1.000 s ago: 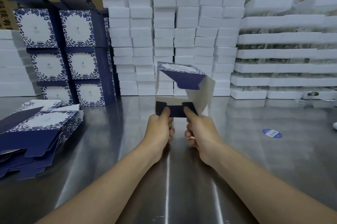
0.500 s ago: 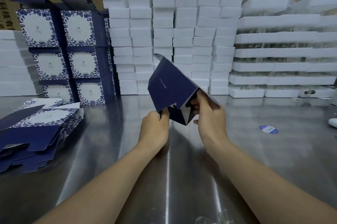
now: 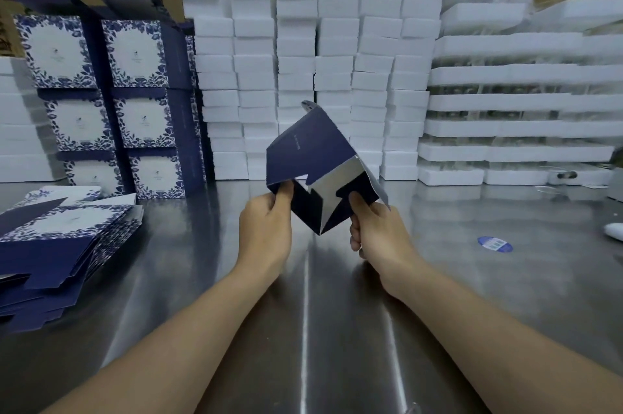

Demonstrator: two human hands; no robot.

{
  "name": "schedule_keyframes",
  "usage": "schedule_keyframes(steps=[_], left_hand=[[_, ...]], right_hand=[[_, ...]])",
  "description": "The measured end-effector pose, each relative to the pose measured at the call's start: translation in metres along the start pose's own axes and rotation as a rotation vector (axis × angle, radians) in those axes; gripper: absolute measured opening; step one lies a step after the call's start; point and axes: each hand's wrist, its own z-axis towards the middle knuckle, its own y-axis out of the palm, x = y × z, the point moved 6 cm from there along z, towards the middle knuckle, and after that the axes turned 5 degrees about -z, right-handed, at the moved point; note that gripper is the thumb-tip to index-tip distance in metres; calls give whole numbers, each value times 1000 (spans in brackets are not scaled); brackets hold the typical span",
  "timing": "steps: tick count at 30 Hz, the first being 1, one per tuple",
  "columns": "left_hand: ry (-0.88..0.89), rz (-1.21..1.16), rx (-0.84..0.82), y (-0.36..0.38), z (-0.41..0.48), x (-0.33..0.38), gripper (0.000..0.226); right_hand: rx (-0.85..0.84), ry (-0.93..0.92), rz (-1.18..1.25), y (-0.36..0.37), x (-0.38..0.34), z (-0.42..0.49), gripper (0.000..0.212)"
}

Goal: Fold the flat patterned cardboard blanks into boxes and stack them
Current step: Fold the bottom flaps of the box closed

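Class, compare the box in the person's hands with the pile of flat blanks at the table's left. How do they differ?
The box is opened into a hollow shape; the blanks lie flat. The box is held by the left hand and right hand; the blanks rest piled on the table. The box shows its silver inside; the blanks show printed outsides. Both are navy cardboard.

half-folded navy box (image 3: 310, 150) tilted, silver inside showing, bottom flaps pinched in fingers (image 3: 286, 193); flat blanks pile (image 3: 64, 245) well left of fingers; folded boxes stack (image 3: 135, 103) beyond, left
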Motion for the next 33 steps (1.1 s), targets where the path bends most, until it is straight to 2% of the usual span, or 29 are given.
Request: schedule_keyframes(steps=[2, 5, 8, 10, 15, 21, 26, 33], left_hand=[[4, 22, -59, 5, -4, 3, 56], [-82, 137, -179, 19, -13, -2, 49], [-198, 28, -266, 31, -18, -5, 41], [-270, -109, -264, 34, -19, -4, 36], [-367, -243, -228, 34, -23, -8, 28], [-401, -332, -281, 38, -25, -4, 25], [-451, -395, -250, 36, -25, -6, 24], [-493, -460, -315, 39, -24, -8, 22]], right_hand=[[36, 10, 24, 0, 0, -1, 37], [83, 73, 118, 0, -1, -4, 41], [94, 98, 144, 0, -2, -5, 43], [93, 90, 141, 1, -4, -6, 43], [67, 119, 154, 8, -5, -10, 43], [45, 168, 219, 13, -5, -13, 46], [36, 154, 190, 15, -7, -17, 45], [-140, 148, 247, 28, -11, -25, 28]])
